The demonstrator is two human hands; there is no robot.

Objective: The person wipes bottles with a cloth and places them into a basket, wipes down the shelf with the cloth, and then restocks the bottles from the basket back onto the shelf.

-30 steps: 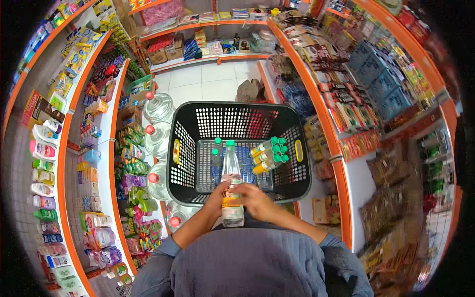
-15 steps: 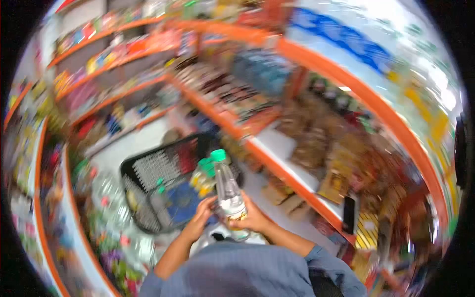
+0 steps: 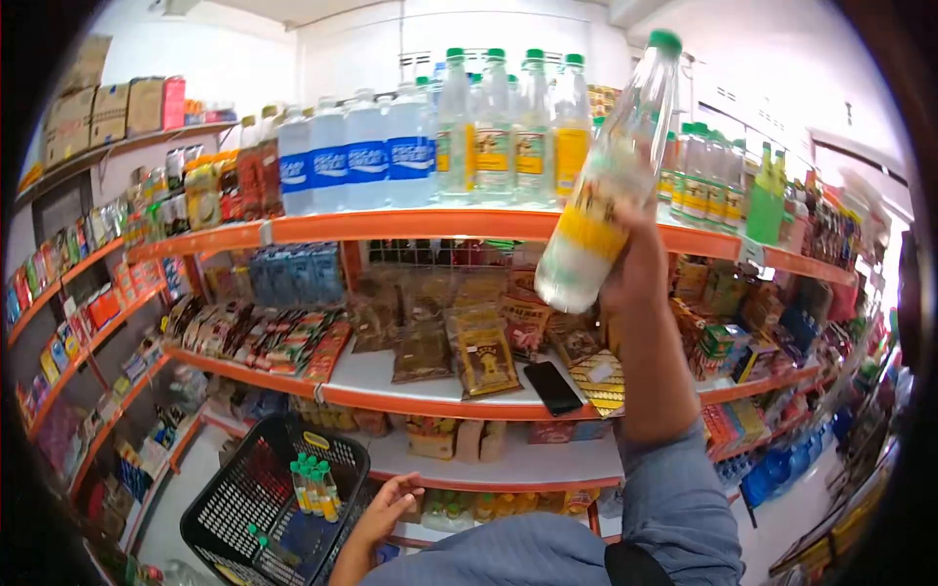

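My right hand (image 3: 635, 256) is raised at the upper shelf, wrapped round a large clear bottle (image 3: 614, 181) with a green cap and yellow label. The bottle tilts, its cap up and to the right. Behind it on the orange-edged shelf (image 3: 420, 226) stand similar green-capped bottles (image 3: 495, 137), beside blue-labelled bottles (image 3: 366, 151). Low down, my left hand (image 3: 391, 503) is empty with fingers apart, just right of the black basket (image 3: 210, 488). Inside the basket are several small green-capped bottles (image 3: 315, 488).
The shelf below holds brown packets (image 3: 484, 359), a black phone (image 3: 552, 388) and a yellow striped item (image 3: 598, 381). Cartons (image 3: 107, 112) stand on a high shelf at the left. Green bottles (image 3: 766, 200) stand further right. More stocked shelves line both sides.
The view has turned right and up towards the shelves. My right hand has lifted the bottle from waist level to the upper shelf. My left hand has let go of it.
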